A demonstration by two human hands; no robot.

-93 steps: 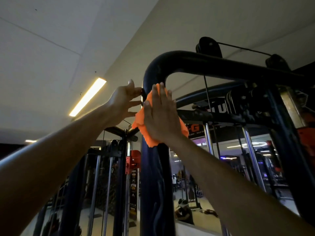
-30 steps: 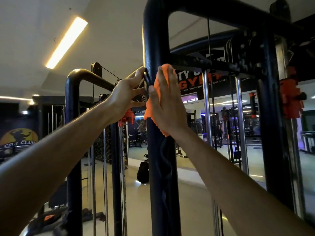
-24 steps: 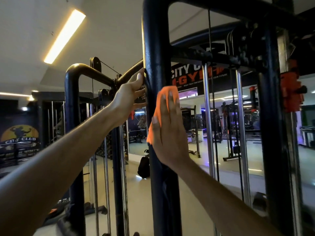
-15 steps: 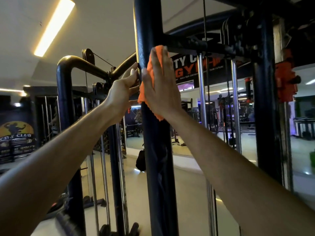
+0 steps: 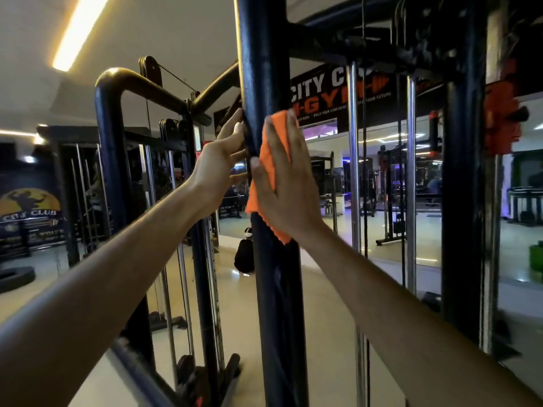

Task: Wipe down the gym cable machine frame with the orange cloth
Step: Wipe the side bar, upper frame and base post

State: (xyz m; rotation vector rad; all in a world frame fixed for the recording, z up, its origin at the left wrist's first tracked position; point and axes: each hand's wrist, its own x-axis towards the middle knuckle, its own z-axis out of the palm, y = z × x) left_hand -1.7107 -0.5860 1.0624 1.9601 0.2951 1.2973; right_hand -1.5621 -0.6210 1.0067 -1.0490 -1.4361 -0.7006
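The cable machine's thick black upright post (image 5: 266, 54) runs top to bottom through the middle of the view. An orange cloth (image 5: 271, 145) lies flat against the post at chest-to-head height. My right hand (image 5: 283, 183) presses the cloth onto the post with straight, spread fingers. My left hand (image 5: 220, 160) rests on the post's left side just beside the cloth, its fingers extended along the tube; their tips are hidden behind the post.
Chrome guide rods (image 5: 352, 177) and a black cable (image 5: 364, 142) stand right of the post. A second black upright with an orange bracket (image 5: 499, 118) is at the far right. Another curved black frame (image 5: 111, 118) stands left. A black bag (image 5: 244, 257) sits on the floor beyond.
My right hand has slid the cloth down the post from the curved top bar, with short up-and-down strokes in the last second. The left hand followed down along the post's side.
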